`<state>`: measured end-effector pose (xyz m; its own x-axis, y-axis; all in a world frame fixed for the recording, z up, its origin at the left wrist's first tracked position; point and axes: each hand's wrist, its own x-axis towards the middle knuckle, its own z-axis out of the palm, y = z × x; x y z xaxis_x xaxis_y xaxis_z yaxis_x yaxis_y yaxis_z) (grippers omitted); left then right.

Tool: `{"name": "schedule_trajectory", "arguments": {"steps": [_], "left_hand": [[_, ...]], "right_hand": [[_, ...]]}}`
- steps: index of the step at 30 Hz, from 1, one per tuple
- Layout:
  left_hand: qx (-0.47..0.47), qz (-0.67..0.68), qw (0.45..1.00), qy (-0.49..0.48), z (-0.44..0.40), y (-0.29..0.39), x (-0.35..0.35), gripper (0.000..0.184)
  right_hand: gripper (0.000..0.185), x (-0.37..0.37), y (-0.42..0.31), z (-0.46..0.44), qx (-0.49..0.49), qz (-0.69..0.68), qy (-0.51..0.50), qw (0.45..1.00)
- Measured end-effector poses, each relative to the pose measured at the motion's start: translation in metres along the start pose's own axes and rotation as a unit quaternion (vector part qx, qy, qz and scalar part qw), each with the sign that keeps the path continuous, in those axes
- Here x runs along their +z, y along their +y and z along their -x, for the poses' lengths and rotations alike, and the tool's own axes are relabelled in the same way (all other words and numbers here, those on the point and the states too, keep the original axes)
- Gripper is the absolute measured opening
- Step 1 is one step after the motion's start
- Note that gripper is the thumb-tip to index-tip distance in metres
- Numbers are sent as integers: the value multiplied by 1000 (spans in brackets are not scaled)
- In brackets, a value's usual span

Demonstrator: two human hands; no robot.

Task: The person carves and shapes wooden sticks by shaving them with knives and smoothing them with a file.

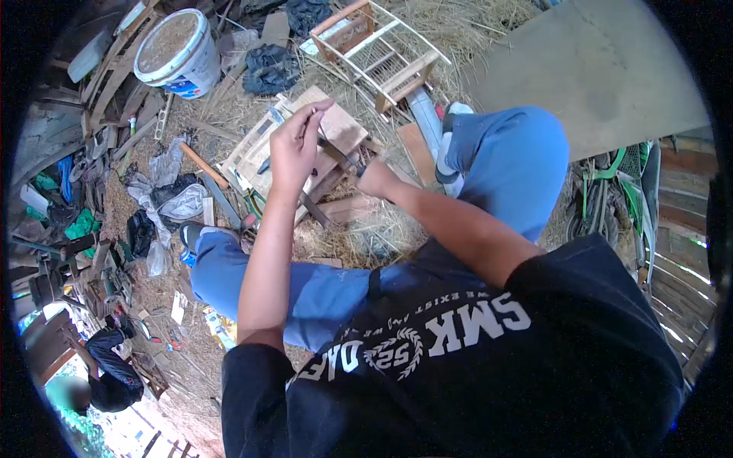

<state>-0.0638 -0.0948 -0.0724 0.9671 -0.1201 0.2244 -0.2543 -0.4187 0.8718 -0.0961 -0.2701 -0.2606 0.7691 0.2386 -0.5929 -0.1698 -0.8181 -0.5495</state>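
Note:
My right hand (pixel 378 180) is closed around the handle of what looks like a knife (pixel 337 153), its blade angled up and left toward my other hand. My left hand (pixel 295 146) is raised beside the blade, its fingers pressed together near a tiny pale bit at the tips. I cannot make out what it holds. Below both hands lies a low wooden bench (pixel 342 124) of pale boards, between my legs. A dark metal bar (pixel 314 209) leans by its near edge.
A small wooden slatted frame (pixel 385 57) lies beyond the bench, on straw. A filled white bucket (pixel 177 57) stands back left. A handsaw (pixel 220 200) rests left of the bench. A large flat sheet (pixel 592 72) lies right, near a green motorbike (pixel 611 187). Another person (pixel 111 366) sits lower left.

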Motion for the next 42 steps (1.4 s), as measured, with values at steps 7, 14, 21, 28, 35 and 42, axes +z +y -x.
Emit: {"name": "schedule_trajectory", "arguments": {"steps": [7, 14, 21, 28, 35, 42], "left_hand": [[-32, 82, 996, 22, -8, -18, -17, 24], [-18, 196, 973, 119, -11, -38, -25, 26], [-55, 318, 922, 214, -1, -24, -51, 33], [-79, 425, 831, 352, 55, -7, -72, 45], [-169, 476, 742, 440, 139, -11, -33, 32], [-299, 507, 747, 310, 167, -25, 29, 37]], "right_hand": [[38, -12, -9, 13, -9, -3, 31, 999], [42, -5, -1, 6, -4, -37, 50, 998], [37, -14, -6, 7, 16, -30, 34, 999], [43, -12, 2, 10, -10, -68, 49, 996], [37, -4, 43, -8, -69, -97, 12, 993], [40, -69, 31, 27, -96, -51, 11, 994]]}}
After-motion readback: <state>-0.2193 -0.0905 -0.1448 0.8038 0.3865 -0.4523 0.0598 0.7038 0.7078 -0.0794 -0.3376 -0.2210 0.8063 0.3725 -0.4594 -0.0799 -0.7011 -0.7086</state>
